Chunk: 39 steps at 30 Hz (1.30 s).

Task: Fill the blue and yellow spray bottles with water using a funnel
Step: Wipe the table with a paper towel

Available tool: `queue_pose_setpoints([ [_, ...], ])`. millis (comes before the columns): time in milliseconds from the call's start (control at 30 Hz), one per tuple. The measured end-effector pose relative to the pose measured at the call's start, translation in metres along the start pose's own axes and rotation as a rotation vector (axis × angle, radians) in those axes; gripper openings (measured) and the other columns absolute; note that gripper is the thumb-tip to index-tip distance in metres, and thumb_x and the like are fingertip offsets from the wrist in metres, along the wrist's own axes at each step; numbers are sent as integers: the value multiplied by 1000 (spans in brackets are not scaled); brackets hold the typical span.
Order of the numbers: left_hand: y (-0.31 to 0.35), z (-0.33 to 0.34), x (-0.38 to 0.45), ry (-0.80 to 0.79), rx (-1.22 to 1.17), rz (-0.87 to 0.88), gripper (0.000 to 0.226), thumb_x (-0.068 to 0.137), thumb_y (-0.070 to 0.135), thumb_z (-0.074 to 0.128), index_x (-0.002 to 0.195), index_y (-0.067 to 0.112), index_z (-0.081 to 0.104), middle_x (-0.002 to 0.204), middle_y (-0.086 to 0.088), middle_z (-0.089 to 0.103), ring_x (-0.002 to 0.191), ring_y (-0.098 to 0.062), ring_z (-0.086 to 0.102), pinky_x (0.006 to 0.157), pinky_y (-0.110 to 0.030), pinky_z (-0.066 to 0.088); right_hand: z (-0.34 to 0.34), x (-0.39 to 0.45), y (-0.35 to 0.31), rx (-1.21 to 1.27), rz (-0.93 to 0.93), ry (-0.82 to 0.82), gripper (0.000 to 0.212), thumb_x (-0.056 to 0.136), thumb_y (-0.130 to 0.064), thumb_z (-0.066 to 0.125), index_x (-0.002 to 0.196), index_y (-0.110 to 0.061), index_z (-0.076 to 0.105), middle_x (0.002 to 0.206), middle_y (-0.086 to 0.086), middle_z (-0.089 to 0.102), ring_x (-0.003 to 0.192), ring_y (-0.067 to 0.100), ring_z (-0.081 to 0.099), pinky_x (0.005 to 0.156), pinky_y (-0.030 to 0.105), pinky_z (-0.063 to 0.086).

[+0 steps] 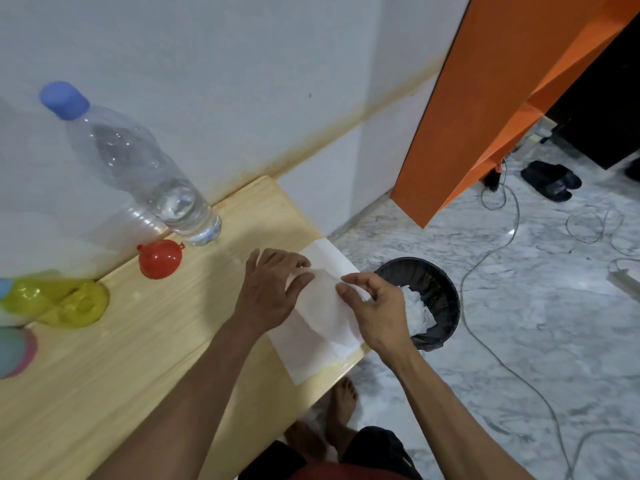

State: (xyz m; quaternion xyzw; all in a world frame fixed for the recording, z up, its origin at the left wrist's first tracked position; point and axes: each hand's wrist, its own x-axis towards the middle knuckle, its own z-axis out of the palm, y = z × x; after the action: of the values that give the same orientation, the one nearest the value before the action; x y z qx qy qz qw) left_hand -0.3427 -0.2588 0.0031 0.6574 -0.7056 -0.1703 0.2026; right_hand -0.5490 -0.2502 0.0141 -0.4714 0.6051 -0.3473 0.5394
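The translucent yellow plastic bottle (52, 301) blurs at my left edge; my left hand (273, 292) hides part of the white paper sheet (322, 327).

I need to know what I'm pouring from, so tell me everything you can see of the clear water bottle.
The water bottle is clear, thin ribbed plastic with a blue screw cap, closed. It stands upright on the wooden table against the white wall, just behind a red funnel. Only a little water sits at its bottom. Neither hand touches it.
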Motion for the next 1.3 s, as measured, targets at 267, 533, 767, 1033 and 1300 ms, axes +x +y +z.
queue_pose_setpoints([
  [267, -4, -44, -9, -27, -518, -394, 14, 89, 33, 71, 86, 20, 67, 76, 3, 69, 70, -12, 63, 63, -26, 49, 11, -7, -10, 167, 103, -77, 17, 89, -20, 77, 101, -29, 70, 108, 1, 74, 98, 17, 71, 81, 39, 59],
  [533, -22, -68, -32, 42, -753, -536, 30, 87, 27, 73, 114, 35, 62, 103, -6, 72, 94, -22, 69, 81, -41, 58, 30, -21, -14, 475, 254, -114, 31, 77, -22, 86, 104, -28, 73, 113, 22, 73, 94, 33, 66, 94, 56, 54],
  [767, -38, -93, -47, 9, -829, -655, 44, 82, 29, 80, 121, 27, 59, 97, -6, 65, 85, -18, 65, 58, -26, 52, 56, -41, -25, 455, 220, -70, 16, 93, -4, 70, 91, -19, 72, 103, 11, 71, 80, 22, 66, 73, 36, 56],
  [1033, -77, -112, -87, 67, -686, -599, 24, 81, 22, 79, 104, 22, 74, 111, -2, 70, 102, -17, 65, 76, -30, 55, 96, -59, -27, 44, 79, -193, 65, 67, -20, 95, 126, -20, 69, 125, -3, 68, 113, 17, 66, 97, 38, 57],
  [1300, -114, -129, -125, 61, -481, -575, 46, 74, 27, 85, 116, 17, 72, 122, -1, 67, 112, -17, 60, 99, -39, 50, 151, -78, -15, -158, -80, -171, 50, 78, -31, 87, 125, -21, 71, 127, -1, 69, 115, 11, 63, 105, 37, 50],
])
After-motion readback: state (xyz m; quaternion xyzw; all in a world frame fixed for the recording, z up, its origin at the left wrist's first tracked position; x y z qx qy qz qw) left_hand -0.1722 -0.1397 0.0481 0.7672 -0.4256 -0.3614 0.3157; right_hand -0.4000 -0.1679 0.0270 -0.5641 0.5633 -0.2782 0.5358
